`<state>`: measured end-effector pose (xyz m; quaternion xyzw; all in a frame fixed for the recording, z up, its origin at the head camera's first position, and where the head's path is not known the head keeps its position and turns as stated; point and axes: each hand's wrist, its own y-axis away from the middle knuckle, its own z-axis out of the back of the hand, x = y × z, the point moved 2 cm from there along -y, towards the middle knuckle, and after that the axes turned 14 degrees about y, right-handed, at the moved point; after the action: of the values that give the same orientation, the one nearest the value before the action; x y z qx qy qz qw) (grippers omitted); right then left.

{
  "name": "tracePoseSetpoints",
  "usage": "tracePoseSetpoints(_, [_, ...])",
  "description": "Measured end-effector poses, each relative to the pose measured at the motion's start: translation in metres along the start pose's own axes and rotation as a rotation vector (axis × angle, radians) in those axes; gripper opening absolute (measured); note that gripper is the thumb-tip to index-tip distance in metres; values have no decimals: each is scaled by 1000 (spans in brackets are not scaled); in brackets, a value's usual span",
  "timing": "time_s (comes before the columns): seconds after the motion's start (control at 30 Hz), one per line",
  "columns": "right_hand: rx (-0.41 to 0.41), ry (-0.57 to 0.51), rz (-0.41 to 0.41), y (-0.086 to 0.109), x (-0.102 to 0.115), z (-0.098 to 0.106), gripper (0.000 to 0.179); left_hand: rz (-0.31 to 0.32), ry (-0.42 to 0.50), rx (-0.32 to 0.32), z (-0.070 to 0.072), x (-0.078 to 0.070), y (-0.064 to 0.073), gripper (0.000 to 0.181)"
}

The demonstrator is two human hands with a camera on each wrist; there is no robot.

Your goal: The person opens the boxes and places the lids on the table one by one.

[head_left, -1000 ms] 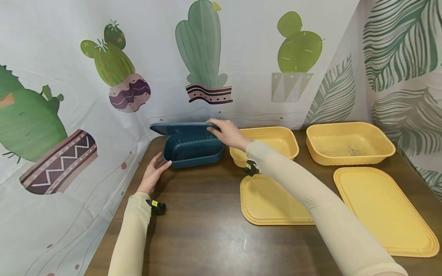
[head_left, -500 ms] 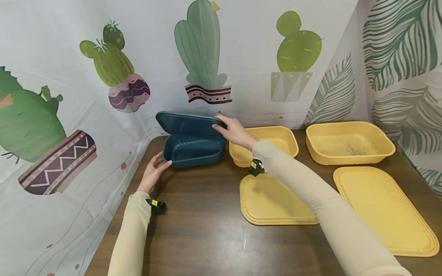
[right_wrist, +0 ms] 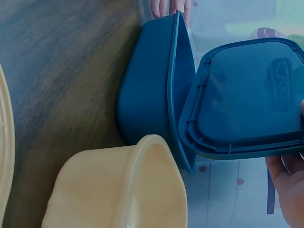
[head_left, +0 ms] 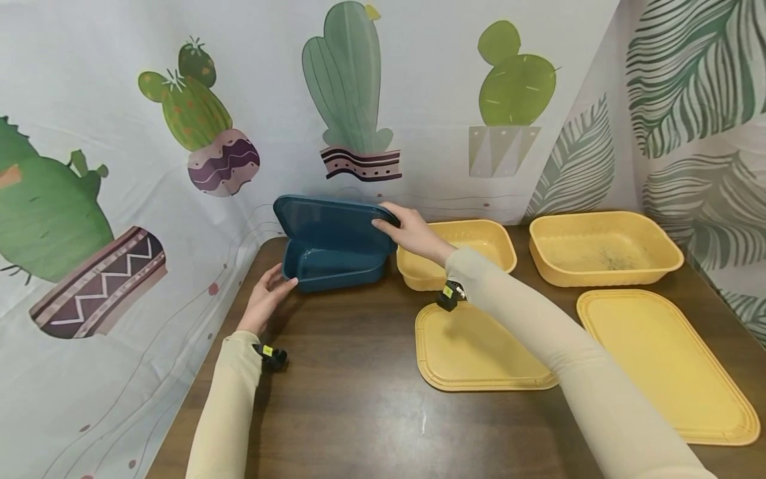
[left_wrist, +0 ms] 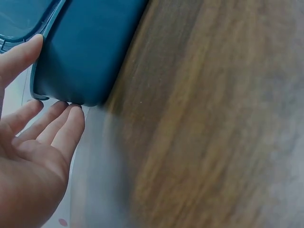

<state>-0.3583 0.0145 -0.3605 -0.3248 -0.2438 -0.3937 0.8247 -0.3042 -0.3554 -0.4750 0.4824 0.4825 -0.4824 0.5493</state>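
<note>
A dark blue plastic container [head_left: 335, 269] stands at the back left of the table. My left hand [head_left: 263, 303] holds its left end; in the left wrist view the thumb [left_wrist: 29, 50] lies on the rim and the fingers [left_wrist: 71, 126] touch the end wall. Above the container, my right hand [head_left: 413, 229] grips the blue lid [head_left: 329, 219] by its right end. The lid is tilted up, its ridged face toward me, and its lower edge overlaps the container's far rim in the head view. Part of the right hand is hidden behind the lid in the right wrist view.
Two yellow containers [head_left: 604, 269] stand along the back, one of them close beside the blue container. Two yellow lids [head_left: 467, 359] lie flat on the wooden table [head_left: 335, 386] in front of them. A cactus-printed cloth [head_left: 431, 80] hangs right behind.
My right hand has lifted the blue lid and shifted it slightly right, tipping it from nearly flat to steeply tilted. My left hand has stayed at the container's left end.
</note>
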Motion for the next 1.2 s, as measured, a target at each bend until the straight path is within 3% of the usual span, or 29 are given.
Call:
tracePoseSetpoints(0.17, [-1, -25, -16, 5, -1, 2, 25, -4, 2, 16, 1, 0, -2, 89])
tracePoseSetpoints(0.43, [11, -60, -64, 12, 1, 7, 41, 16, -72, 21, 3, -3, -2, 89])
tracePoseSetpoints(0.73, [36, -95, -78, 19, 4, 5, 39, 48, -97, 53, -7, -30, 12, 82])
tracePoseSetpoints(1.03, [86, -83, -110, 27, 4, 1, 37, 0, -125, 52, 2, -13, -2, 84])
tracePoseSetpoints(1.2, [112, -116, -127, 33, 4, -3, 33, -7, -103, 74, -1, -22, 2, 77])
